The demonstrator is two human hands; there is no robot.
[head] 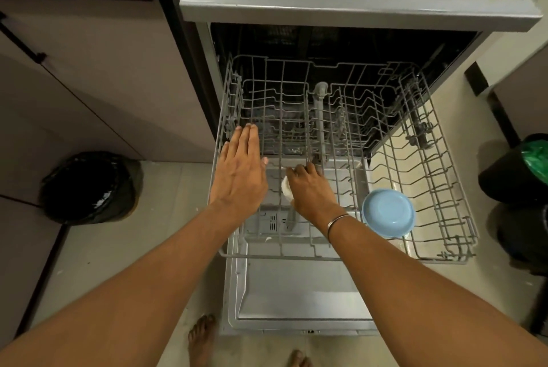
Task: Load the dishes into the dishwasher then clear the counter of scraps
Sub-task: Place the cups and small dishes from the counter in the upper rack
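The dishwasher's grey wire upper rack (444, 177) is pulled out over the lowered door (296, 295). A light blue bowl (388, 212) sits in the rack near its front, right of centre. My right hand (311, 189) is inside the rack with its fingers closed around a small white dish (286, 187), mostly hidden by the hand. My left hand (240, 171) hovers flat over the rack's left side, fingers straight and together, holding nothing.
A black bag-lined bin (92, 189) stands on the floor at the left. A dark bin with a green bag (530, 165) is at the right. Cabinets (74, 85) run along the left. My bare feet (201, 334) stand at the door's front edge.
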